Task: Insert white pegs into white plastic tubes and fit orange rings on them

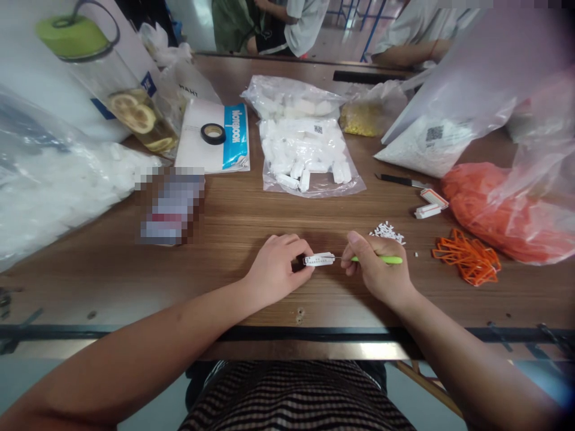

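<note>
On the person's side of the clear bag (344, 188) on the tabletop (229, 221), the left hand (275, 263) pinches a white block (320, 260) while the right hand (381, 263) grips a green pick (390, 260), its tip at the block. This block looks mid-work. Right of the bag, two loose blocks (428, 211) seem finished; the white pegs (387, 233), orange frames (469, 258) and bagged blocks (340, 171) appear unused.

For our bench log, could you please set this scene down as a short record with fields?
Left hand: holds a small white block
Right hand: holds a green-handled tool, thin shaft toward the white block
Beyond that hand: tiny white pieces, piled
Right: loose orange frames beside an orange-filled bag
Back centre: clear bag of white parts
Back left: black tape roll on a notebook
</note>
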{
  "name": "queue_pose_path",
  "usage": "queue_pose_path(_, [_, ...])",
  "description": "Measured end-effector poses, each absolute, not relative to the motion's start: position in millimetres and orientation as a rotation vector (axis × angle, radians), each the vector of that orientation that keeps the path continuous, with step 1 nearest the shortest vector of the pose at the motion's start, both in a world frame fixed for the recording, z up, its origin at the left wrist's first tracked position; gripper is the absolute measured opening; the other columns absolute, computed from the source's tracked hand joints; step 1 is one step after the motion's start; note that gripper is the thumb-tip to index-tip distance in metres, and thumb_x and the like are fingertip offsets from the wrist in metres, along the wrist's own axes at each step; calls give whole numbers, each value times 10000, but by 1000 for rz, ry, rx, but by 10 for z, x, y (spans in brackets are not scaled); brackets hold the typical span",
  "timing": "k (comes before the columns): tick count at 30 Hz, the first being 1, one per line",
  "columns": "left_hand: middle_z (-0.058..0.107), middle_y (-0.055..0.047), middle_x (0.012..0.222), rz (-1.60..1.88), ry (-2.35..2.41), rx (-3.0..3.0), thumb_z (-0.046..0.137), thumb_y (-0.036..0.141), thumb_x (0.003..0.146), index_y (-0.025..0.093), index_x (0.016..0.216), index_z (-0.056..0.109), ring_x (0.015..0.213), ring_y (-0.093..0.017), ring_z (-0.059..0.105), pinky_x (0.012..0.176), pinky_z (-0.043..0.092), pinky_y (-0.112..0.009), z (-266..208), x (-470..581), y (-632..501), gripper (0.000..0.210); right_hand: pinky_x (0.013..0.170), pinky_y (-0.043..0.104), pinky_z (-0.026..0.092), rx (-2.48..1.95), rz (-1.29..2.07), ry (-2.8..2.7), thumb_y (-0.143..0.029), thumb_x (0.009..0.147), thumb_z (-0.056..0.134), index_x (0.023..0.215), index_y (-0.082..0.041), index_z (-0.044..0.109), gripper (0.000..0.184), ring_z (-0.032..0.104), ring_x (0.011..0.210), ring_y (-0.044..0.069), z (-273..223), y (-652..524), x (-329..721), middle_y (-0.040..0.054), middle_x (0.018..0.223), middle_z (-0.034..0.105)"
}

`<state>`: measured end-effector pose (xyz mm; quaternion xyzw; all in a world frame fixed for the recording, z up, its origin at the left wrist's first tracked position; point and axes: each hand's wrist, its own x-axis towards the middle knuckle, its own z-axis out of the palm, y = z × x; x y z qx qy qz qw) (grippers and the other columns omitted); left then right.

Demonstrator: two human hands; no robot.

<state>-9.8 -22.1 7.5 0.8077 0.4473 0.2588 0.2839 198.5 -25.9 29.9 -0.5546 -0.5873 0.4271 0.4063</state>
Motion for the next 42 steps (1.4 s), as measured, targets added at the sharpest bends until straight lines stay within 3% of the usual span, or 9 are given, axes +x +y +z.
queue_pose_path(13, [623,15,802,703,1196,2164,657,222,829,212,841,624,773,-165,573,748,370,-337,65,-99,-221,36,400,212,439,-1445,1055,-1525,-464,948,528,567,-183,618,482,565,398,96,278,-254,2006,4,518,620])
queue_pose_path(20, [605,16,785,701,1205,2167,663,226,828,206,836,628,761,-163,565,738,365,-334,76,-99,-223,41,513,253,461,-1353,768,-1878,-360,977,506,606,-197,621,421,573,481,106,320,-336,1976,2,550,616])
queue_pose_path(31, [608,13,793,693,1193,2178,651,232,842,210,855,624,769,-166,563,747,366,-332,59,-109,-229,37,402,209,450,-1395,1089,-1437,-448,937,548,561,-178,632,470,565,397,96,233,-253,1976,4,512,621])
queue_pose_path(42, [610,15,800,691,1187,2183,658,223,837,206,854,622,774,-166,565,748,364,-330,60,-115,-224,44,396,198,453,-1389,1152,-1352,-483,906,579,550,-174,636,475,560,392,89,258,-216,1996,14,515,631])
